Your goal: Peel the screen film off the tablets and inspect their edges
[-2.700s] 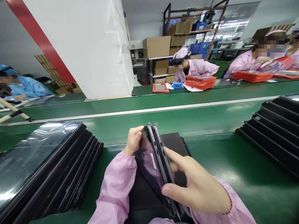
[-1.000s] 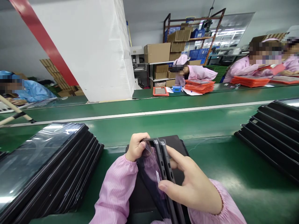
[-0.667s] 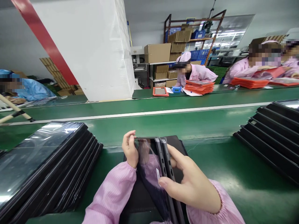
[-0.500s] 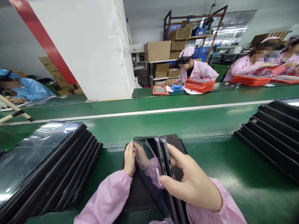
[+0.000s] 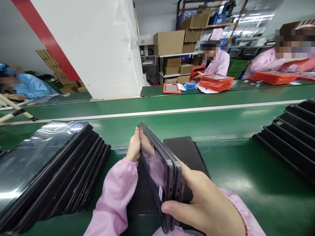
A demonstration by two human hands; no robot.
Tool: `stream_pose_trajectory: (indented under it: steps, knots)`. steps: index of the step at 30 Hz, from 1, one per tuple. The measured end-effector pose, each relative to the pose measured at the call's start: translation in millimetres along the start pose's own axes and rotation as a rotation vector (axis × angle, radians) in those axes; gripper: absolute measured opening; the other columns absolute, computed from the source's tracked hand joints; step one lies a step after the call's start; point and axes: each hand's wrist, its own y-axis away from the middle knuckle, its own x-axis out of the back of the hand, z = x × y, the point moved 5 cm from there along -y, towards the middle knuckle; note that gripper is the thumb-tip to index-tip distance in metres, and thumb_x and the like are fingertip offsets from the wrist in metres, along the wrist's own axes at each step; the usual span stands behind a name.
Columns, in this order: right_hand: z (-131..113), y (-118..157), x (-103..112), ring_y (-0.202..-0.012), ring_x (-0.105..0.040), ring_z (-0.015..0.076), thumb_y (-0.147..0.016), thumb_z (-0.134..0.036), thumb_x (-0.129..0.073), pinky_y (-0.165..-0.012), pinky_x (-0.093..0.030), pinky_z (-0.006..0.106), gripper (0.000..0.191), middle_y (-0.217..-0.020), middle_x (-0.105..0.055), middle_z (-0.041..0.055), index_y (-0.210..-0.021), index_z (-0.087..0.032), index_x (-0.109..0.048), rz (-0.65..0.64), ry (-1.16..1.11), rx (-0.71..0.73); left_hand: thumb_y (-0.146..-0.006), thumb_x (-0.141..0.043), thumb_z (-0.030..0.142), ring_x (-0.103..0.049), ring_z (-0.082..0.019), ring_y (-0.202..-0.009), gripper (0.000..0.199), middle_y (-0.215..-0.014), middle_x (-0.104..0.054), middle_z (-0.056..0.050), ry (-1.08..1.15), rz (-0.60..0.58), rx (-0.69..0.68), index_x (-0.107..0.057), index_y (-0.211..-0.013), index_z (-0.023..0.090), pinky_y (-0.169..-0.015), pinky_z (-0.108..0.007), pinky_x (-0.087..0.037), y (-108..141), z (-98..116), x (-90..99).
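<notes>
Two dark tablets [image 5: 159, 157] stand on edge, pressed face to back, over a flat black block [image 5: 182, 147] on the green bench. The nearer tablet's glossy screen faces left, with clear film and a small white label on it. My right hand [image 5: 199, 193] is closed around their near end, thumb on the screen side and fingers behind. At the far end my left hand [image 5: 134, 146] holds the tablets' edge; some of its fingers are hidden behind them. Ports show along the near short edges.
A leaning stack of black tablets [image 5: 71, 157] lies at left, and another black stack [image 5: 292, 134] at right. Beyond the white strip [image 5: 157, 112], co-workers sit by piles of orange-cased tablets [image 5: 216, 82]. A white pillar [image 5: 98, 49] rises behind the bench.
Both hands have turned the tablets, so their far end points further left and they stand more upright. The loose film now lies closer to the screen. A co-worker opposite has raised an orange piece.
</notes>
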Motion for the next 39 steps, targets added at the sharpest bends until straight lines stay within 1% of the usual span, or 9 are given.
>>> stream_pose_trajectory:
  steps: [3,6,8,12,18,21,25,34,39]
  knots:
    - [6,-13,-10,-0.072,-0.067,0.0185,-0.083,-0.022,-0.070,-0.064,-0.048,0.027,0.077,-0.084,-0.072,-0.0023,-0.152,-0.023,-0.034,-0.127,0.140,-0.069,-0.064,-0.060,0.084,-0.044,-0.009,-0.047,0.067,-0.056,-0.053,0.003,-0.011,0.025,-0.104,-0.063,-0.074,0.018,-0.045,-0.024,-0.038,-34,20,14.5]
    - [18,-25,-22,-0.075,-0.071,0.0227,-0.079,-0.017,-0.075,-0.062,-0.047,0.028,0.064,-0.086,-0.075,-0.0001,-0.138,-0.021,-0.050,-0.271,0.332,-0.140,-0.066,-0.058,0.084,-0.047,-0.010,-0.054,0.067,-0.063,-0.054,0.001,-0.029,-0.002,-0.259,-0.062,-0.075,0.017,-0.050,-0.023,-0.040,-55,26,27.6]
    - [26,-30,-28,-0.075,-0.072,0.0252,-0.077,-0.016,-0.077,-0.060,-0.047,0.029,0.061,-0.087,-0.076,0.0017,-0.133,-0.018,-0.053,-0.329,0.424,-0.162,-0.069,-0.058,0.082,-0.049,-0.011,-0.059,0.065,-0.067,-0.055,0.000,-0.055,-0.041,-0.335,-0.060,-0.073,0.018,-0.053,-0.023,-0.041,-62,23,34.1]
    - [36,-34,-37,-0.077,-0.073,0.0260,-0.077,-0.017,-0.076,-0.060,-0.048,0.029,0.063,-0.088,-0.077,0.0048,-0.135,-0.014,-0.051,-0.423,0.503,-0.138,-0.075,-0.052,0.081,-0.046,-0.012,-0.057,0.063,-0.067,-0.053,0.000,-0.105,-0.080,-0.426,-0.060,-0.074,0.019,-0.053,-0.024,-0.039,-64,18,43.6]
    - [44,-35,-28,-0.075,-0.073,0.0263,-0.076,-0.021,-0.076,-0.060,-0.045,0.030,0.040,-0.082,-0.075,-0.0009,-0.112,-0.021,-0.061,-0.396,0.592,-0.107,-0.077,-0.052,0.080,-0.045,-0.012,-0.058,0.061,-0.066,-0.053,0.000,-0.185,-0.065,-0.508,-0.061,-0.074,0.019,-0.056,-0.025,-0.039,-60,27,46.4]
    - [45,-36,-23,-0.075,-0.073,0.0265,-0.075,-0.023,-0.076,-0.060,-0.045,0.030,0.036,-0.081,-0.075,-0.0010,-0.107,-0.022,-0.061,-0.404,0.597,-0.095,-0.076,-0.054,0.079,-0.041,-0.012,-0.055,0.061,-0.062,-0.050,0.001,-0.205,-0.046,-0.524,-0.059,-0.067,0.019,-0.055,-0.025,-0.038,-58,31,46.2]
    - [47,-37,-17,-0.073,-0.073,0.0264,-0.074,-0.026,-0.077,-0.059,-0.045,0.029,0.031,-0.080,-0.075,0.0007,-0.101,-0.021,-0.063,-0.415,0.606,-0.119,-0.076,-0.057,0.077,-0.043,-0.014,-0.058,0.058,-0.063,-0.051,0.000,-0.206,-0.041,-0.525,-0.061,-0.068,0.020,-0.058,-0.025,-0.039,-57,32,45.2]
    - [48,-38,-13,-0.077,-0.073,0.0274,-0.074,-0.030,-0.079,-0.063,-0.046,0.030,0.035,-0.084,-0.076,0.0019,-0.104,-0.020,-0.065,-0.455,0.615,-0.125,-0.077,-0.057,0.076,-0.042,-0.014,-0.058,0.057,-0.062,-0.049,0.001,-0.220,-0.039,-0.548,-0.059,-0.066,0.020,-0.059,-0.025,-0.038,-54,35,40.8]
    - [40,-38,-13,-0.074,-0.071,0.0239,-0.072,-0.036,-0.080,-0.061,-0.045,0.030,0.038,-0.084,-0.074,-0.0002,-0.102,-0.020,-0.063,-0.494,0.499,-0.093,-0.078,-0.050,0.079,-0.042,-0.014,-0.058,0.060,-0.065,-0.048,0.000,-0.246,-0.048,-0.574,-0.057,-0.067,0.020,-0.059,-0.026,-0.038,-51,34,36.4]
